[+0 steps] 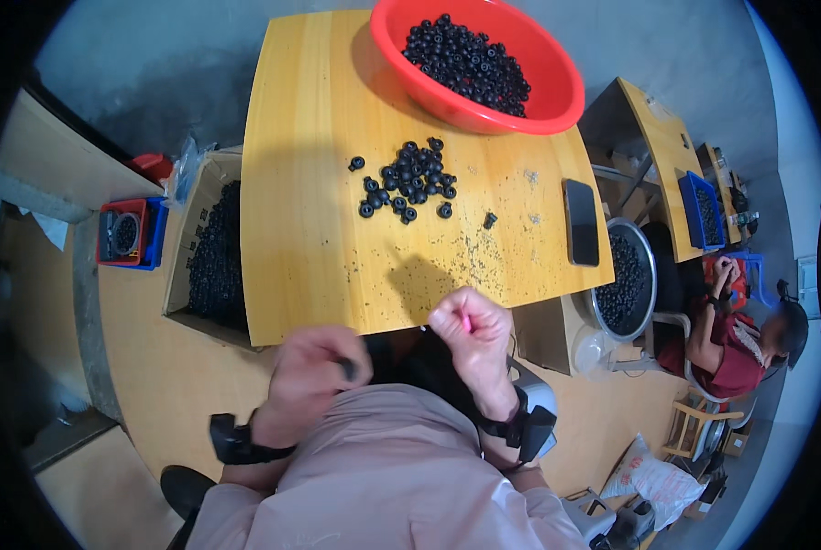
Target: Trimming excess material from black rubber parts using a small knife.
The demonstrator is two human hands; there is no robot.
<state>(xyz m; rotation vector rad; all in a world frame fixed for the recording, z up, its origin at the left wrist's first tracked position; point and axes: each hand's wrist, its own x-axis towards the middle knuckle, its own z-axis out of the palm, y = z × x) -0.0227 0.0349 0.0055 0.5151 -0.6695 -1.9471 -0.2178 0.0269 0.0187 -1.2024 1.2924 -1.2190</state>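
A big yellow table [309, 92] stands in front. The brown box [187, 246] on its left has dark marks on its side, and a white sack [658, 484] has red print; both are too small to read. The pale shirt [374, 458] has faint, curly writing. A red bowl [557, 108] holds black beads. Near the table's edge, the left hand [314, 371] curls its blurry fingers around a black piece [347, 368]; the right hand [474, 339] pinches something pink [467, 323].
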